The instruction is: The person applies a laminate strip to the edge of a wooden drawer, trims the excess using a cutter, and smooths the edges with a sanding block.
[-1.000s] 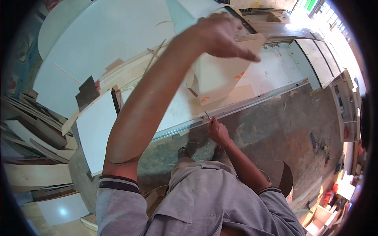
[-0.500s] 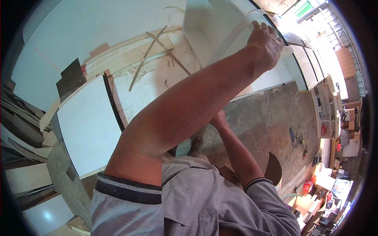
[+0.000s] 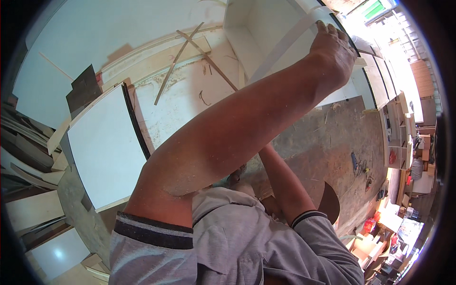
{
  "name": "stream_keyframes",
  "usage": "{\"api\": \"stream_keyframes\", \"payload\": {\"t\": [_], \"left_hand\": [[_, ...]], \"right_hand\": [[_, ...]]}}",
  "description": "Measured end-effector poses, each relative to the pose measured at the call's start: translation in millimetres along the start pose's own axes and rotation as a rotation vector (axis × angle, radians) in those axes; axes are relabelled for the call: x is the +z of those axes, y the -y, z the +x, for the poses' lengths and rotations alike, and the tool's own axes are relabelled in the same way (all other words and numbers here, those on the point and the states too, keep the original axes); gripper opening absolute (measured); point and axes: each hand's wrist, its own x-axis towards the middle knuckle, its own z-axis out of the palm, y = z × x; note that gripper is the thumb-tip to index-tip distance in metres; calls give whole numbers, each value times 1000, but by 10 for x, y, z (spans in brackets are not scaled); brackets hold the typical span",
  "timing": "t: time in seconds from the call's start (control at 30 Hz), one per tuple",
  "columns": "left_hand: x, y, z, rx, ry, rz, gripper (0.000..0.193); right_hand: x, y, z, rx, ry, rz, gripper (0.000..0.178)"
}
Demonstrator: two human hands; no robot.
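Left hand (image 3: pixel 335 50) closed over white panel (image 3: pixel 285 45) top edge; right hand hidden, grip untellable.

- The right hand is hidden behind the raised left forearm (image 3: pixel 247 128).
- The left hand (image 3: pixel 335 47) covers its own fingertips where it meets the white strip (image 3: pixel 285 45).
- The white cabinet (image 3: pixel 247 28) is cut off by the top edge.
- The small tools (image 3: pixel 361 168) on the floor at right are too small to identify.

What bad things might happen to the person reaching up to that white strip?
The left hand presses a thin white strip on the white cabinet; reaching that far, the strip might kink or slip off line. Loose wooden sticks lie crossed on the surface below and could snag the arm. The right hand is hidden behind the left arm, so its hold is unclear.
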Motion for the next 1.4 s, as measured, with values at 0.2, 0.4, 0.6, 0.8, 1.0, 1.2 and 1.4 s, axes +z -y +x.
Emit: {"api": "stream_keyframes", "payload": {"t": [0.2, 0.4, 0.6, 0.8, 1.0, 1.2, 1.4], "left_hand": [[62, -60, 92, -9, 53, -18, 85], [-21, -13, 33, 25, 121, -28, 95], [1, -43, 42, 57, 120, -44, 91], [33, -57, 61, 37, 103, -50, 90], [89, -51, 90, 21, 70, -57, 88], [122, -53, 25, -4, -30, 77, 66], [-20, -71, 48, 21, 44, 4, 70]], "right_hand": [[-23, -127, 36, -191, 27, -87, 57], [25, -213, -103, -502, -216, -64, 63], [-124, -280, -301, -359, -98, -28, 60], [-156, -217, -346, -318, -57, -11, 57], [-207, -180, -395, -262, -19, 2, 54], [-178, -346, -308, -134, 22, -23, 42], [13, -371, -114, -155, 42, -39, 36]]}}
